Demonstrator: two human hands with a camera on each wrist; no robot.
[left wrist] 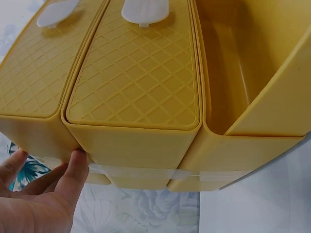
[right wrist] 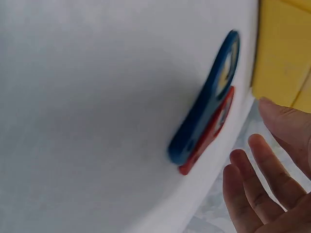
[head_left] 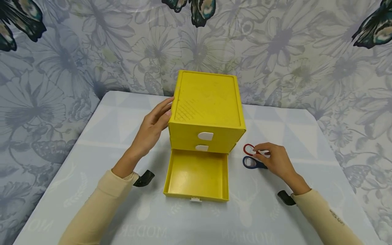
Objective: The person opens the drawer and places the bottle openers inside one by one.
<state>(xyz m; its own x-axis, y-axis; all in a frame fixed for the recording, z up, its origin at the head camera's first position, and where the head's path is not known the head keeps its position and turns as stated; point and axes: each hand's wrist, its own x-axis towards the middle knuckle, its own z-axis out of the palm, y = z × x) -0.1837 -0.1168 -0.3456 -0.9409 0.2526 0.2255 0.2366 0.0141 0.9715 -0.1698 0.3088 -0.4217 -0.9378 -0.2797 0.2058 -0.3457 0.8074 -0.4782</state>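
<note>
A yellow drawer unit (head_left: 208, 98) with white handles stands on the table, its bottom drawer (head_left: 199, 175) pulled out and its two upper drawers closed. My left hand (head_left: 153, 124) rests against the unit's left side. In the left wrist view its fingertips (left wrist: 77, 158) touch the yellow wall near a strip of clear tape (left wrist: 146, 172). To the right of the unit lie a blue looped piece (head_left: 250, 162) and a red looped piece (head_left: 248, 149), side by side. My right hand (head_left: 274, 160) hovers close by them; in the right wrist view its fingers are loosely bent, with nothing held.
A pale patterned cloth covers the table (head_left: 128, 211). Behind it hangs a floral backdrop (head_left: 269, 44) with dark butterfly shapes. A black wrist device (head_left: 144, 178) sits at the left cuff, another black device (head_left: 286, 197) at the right cuff. The drawer extends toward the front edge.
</note>
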